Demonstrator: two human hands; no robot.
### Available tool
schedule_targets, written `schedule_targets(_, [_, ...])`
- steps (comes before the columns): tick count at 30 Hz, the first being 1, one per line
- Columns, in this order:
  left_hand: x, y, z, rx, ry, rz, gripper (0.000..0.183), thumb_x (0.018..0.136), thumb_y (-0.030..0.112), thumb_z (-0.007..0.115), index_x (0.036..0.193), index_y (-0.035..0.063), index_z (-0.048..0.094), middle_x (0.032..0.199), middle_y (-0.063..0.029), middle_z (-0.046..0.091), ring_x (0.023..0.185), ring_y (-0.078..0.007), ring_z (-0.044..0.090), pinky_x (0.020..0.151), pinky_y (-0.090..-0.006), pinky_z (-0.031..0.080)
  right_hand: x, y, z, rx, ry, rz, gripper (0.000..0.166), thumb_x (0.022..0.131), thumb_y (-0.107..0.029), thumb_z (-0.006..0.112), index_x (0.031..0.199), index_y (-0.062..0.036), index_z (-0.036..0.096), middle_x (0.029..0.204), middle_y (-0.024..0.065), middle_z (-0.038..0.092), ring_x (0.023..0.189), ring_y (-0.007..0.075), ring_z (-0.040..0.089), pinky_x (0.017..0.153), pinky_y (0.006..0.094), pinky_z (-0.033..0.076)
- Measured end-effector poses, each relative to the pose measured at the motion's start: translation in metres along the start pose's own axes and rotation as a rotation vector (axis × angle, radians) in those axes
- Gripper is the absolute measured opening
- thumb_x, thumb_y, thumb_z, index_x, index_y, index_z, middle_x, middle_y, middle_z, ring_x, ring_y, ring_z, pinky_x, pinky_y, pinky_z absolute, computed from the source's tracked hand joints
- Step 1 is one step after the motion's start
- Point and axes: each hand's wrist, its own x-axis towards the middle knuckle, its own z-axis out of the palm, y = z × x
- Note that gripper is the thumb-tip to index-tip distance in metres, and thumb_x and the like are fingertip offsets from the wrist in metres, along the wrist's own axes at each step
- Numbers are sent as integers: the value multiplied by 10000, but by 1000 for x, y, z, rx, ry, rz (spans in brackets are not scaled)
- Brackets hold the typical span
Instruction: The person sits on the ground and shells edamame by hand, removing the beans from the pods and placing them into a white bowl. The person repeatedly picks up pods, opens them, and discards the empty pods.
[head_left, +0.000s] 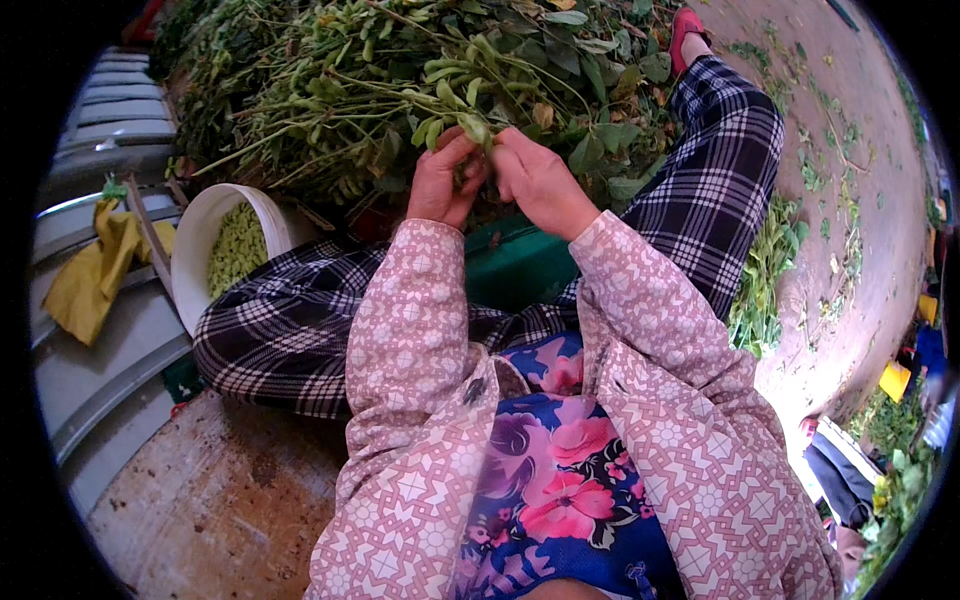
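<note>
Both bare hands meet in the middle of the view, over the near edge of a big heap of green soybean plants (315, 97). My left hand (448, 178) has its fingers curled around a stem with green pods (472, 127). Against it, my right hand (536, 174) pinches at the same stem; its fingertips are blurred and partly hidden. Beneath the hands, between the legs, lies a dark green container (517, 262). A white plastic bucket (281, 217) with loose green pods (238, 244) in it leans on its side to the left.
Yellow cloth or gloves (94, 262) hang at the left by a ridged metal shutter (120, 300). Cut plants (765, 277) and scattered leaves lie on the floor (825, 247) at the right. Another person's dark-trousered leg (844, 472) shows at lower right.
</note>
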Motion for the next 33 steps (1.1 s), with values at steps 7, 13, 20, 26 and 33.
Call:
schedule_targets(7, [-2,2,3,-54,-37,-76,178,860,176,531,975,41,538,694,5,503,507,-56,408,402,-176,291,-4,-17,-19,770,-245,525,122,923,-222,404,889,-111,442,616,-24,401,402,25,274,324,164,210])
schedule_targets(13, [-12,5,32,269,153,42,157,805,121,623,942,77,560,757,33,545,565,-42,464,443,-173,321,-3,-15,-15,706,-197,506,124,922,-230,435,960,-112,442,615,-34,392,400,31,282,322,167,215])
schedule_targets(20, [-12,1,38,271,211,47,132,809,142,614,919,84,569,748,26,554,551,-46,458,433,-169,323,-1,-13,-13,735,-153,519,131,916,-236,444,919,-105,447,606,-30,389,401,36,292,317,175,218])
schedule_targets(26, [-8,-4,28,250,251,72,116,800,147,602,884,71,580,718,24,550,509,-47,450,382,-167,299,-2,-18,-11,649,-143,536,153,913,-246,449,873,-98,460,589,-28,389,398,39,295,316,178,214])
schedule_targets(33, [-10,0,33,250,290,35,121,791,125,587,873,36,586,684,16,517,485,-47,403,382,-179,297,-1,-22,-15,544,-86,536,192,900,-264,476,843,-80,477,583,-21,415,369,39,296,309,182,203])
